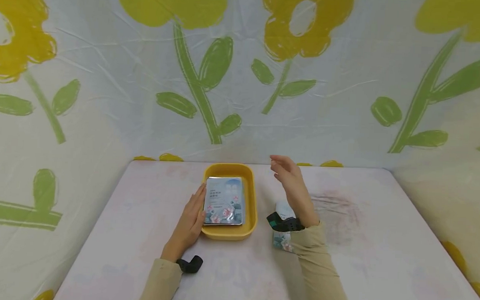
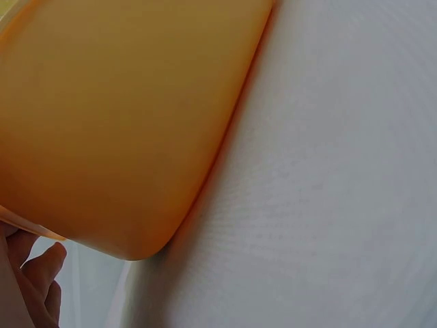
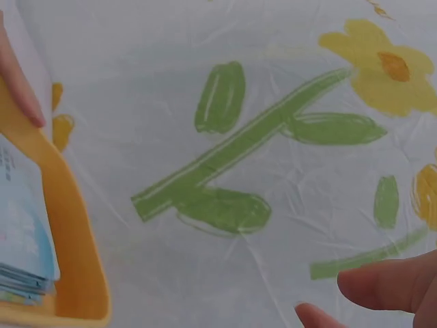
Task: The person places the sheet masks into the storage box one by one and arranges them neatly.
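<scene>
A yellow plastic tray stands on the table with a stack of flat blue, flower-printed packets inside. Along the tray's left side lies my left hand, its fingers fairly straight against the rim. The left wrist view shows the tray's outer wall close up, with part of the hand at the rim. Right of the tray, my right hand is raised above the table, fingers loosely bent and holding nothing. A similar packet lies below the right wrist, partly hidden by it.
The pale table has a faint printed pattern and grey-pink marks on its right part. Flower-printed fabric rises behind the table and along both sides. Each wrist wears a black band.
</scene>
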{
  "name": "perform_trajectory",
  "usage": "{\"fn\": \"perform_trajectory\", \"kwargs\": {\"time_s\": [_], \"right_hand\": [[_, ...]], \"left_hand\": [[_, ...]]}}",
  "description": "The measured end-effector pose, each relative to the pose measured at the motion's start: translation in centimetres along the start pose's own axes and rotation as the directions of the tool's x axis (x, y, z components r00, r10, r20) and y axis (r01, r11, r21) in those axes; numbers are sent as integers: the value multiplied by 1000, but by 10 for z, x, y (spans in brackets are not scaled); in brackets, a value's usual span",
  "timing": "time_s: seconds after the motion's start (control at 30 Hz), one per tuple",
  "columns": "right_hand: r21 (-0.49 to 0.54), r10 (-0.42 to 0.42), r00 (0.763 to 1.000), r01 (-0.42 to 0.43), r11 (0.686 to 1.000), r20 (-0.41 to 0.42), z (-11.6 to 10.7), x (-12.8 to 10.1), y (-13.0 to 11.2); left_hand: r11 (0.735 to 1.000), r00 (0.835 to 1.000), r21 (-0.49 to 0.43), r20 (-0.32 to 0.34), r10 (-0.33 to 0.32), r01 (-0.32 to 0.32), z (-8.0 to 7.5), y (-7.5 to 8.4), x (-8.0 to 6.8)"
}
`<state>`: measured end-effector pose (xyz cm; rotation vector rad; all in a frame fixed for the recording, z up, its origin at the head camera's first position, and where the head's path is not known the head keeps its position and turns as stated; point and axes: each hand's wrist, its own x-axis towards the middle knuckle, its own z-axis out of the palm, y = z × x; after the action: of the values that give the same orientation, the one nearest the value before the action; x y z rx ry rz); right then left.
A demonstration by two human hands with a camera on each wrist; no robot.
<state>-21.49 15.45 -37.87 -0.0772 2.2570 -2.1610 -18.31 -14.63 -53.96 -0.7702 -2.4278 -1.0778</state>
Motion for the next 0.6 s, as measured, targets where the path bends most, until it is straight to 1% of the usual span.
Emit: {"fn": "perform_trajectory", "kwargs": {"time_s": [0.1,0.2,0.3,0.37,0.4,0.47,0.53,0.6], "right_hand": [[-79,-19,997,12,997,-80,-14,-5,1],[-192,-57,985,25,981,-165,-30,-12,3],[-335,-84,968,0,942,-237,-44,-22,10],[-424,-94,958,-32,905,-272,-53,-28,15],[-463,-88,954,-57,884,-285,-57,-31,18],[-508,-56,951,-111,854,-303,-64,-37,24],[-532,3,950,-178,828,-312,-70,-40,32],[-542,80,948,-243,804,-307,-75,-43,42]], "left_hand": [[1000,1000,1,-3,-2,2,-1,0,-1],[1000,1000,1,-4,0,0,1,1,0],[1000,1000,4,6,-11,11,0,1,-1],[1000,1000,7,15,-22,22,0,1,-1],[1000,1000,6,17,-26,26,0,1,-1],[999,999,9,21,-36,36,0,1,-1],[999,999,11,25,-43,42,0,1,-1],[999,999,20,28,-45,44,0,1,-1]]}}
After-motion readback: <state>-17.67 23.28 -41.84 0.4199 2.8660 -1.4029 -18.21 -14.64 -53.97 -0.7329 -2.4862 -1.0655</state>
